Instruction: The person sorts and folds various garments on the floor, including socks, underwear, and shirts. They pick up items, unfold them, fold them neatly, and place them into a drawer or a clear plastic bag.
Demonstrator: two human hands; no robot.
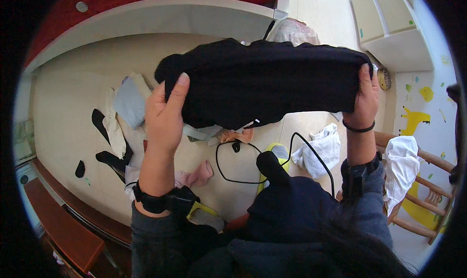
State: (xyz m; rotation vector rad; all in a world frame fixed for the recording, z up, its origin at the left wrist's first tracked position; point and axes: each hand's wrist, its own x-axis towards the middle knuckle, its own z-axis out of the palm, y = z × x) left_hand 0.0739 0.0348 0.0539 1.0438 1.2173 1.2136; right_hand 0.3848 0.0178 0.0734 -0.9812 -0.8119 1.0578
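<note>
A black garment (267,83) is stretched sideways in the air between my two hands, its exact kind hard to make out. It looks folded or gathered into a long band. My left hand (163,117) grips its left end, thumb on top. At the right end my right hand (364,100) holds the edge, thumb on the near face and the other fingers partly behind the cloth. Below it on the floor lie a light blue cloth (131,102), an orange cloth (239,135), a pink sock (200,173) and a white towel (321,151), partly covered or close by.
Several black pieces of clothing (113,160) lie at the left on the tiled floor. A black cable (217,162) loops near my feet, beside yellow-and-grey slippers (206,218). White cloth (400,166) hangs on a wooden chair (423,200) at right. A cabinet (401,44) stands far right.
</note>
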